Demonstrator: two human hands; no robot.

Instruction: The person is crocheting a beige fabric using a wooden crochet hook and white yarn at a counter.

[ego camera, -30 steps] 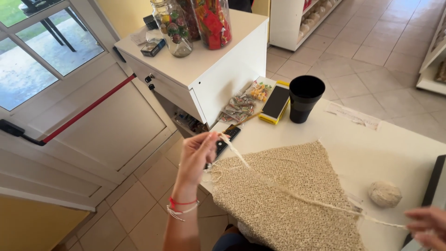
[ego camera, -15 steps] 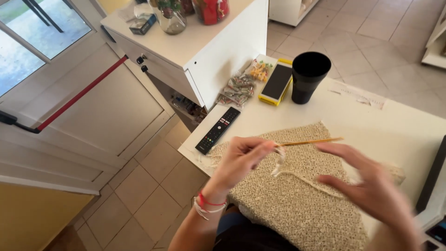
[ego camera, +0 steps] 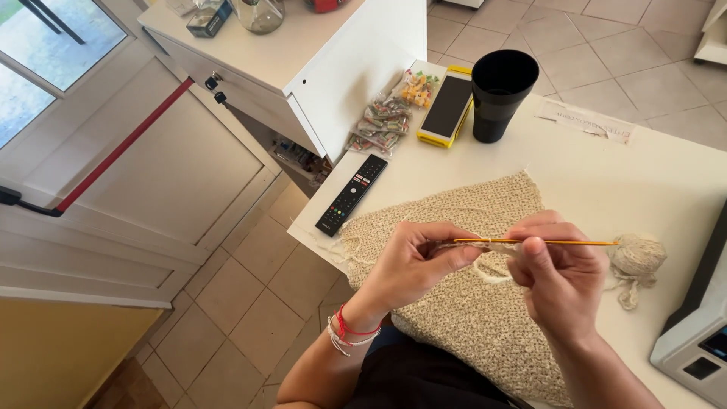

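A beige crocheted piece (ego camera: pixel 462 310) lies on the white table (ego camera: pixel 606 174), hanging over its near edge. My left hand (ego camera: pixel 413 265) pinches the yarn and the fabric's edge above the piece. Close beside it, my right hand (ego camera: pixel 556 269) grips a thin yellow crochet hook (ego camera: pixel 575 242) held level, its tip pointing left into the yarn at my left fingers. A small ball of beige yarn (ego camera: pixel 638 256) rests on the table just right of my right hand.
A black remote (ego camera: pixel 353 194), a phone in a yellow case (ego camera: pixel 447 106), a black cup (ego camera: pixel 500 92) and candy packets (ego camera: pixel 386 121) lie at the table's far left. A white cabinet (ego camera: pixel 303 68) stands beyond. A grey device (ego camera: pixel 700 333) sits at the right edge.
My hands, spread wide pulling yarn a second ago, have come together over the crocheted piece. The right hand now holds the hook against the left fingers.
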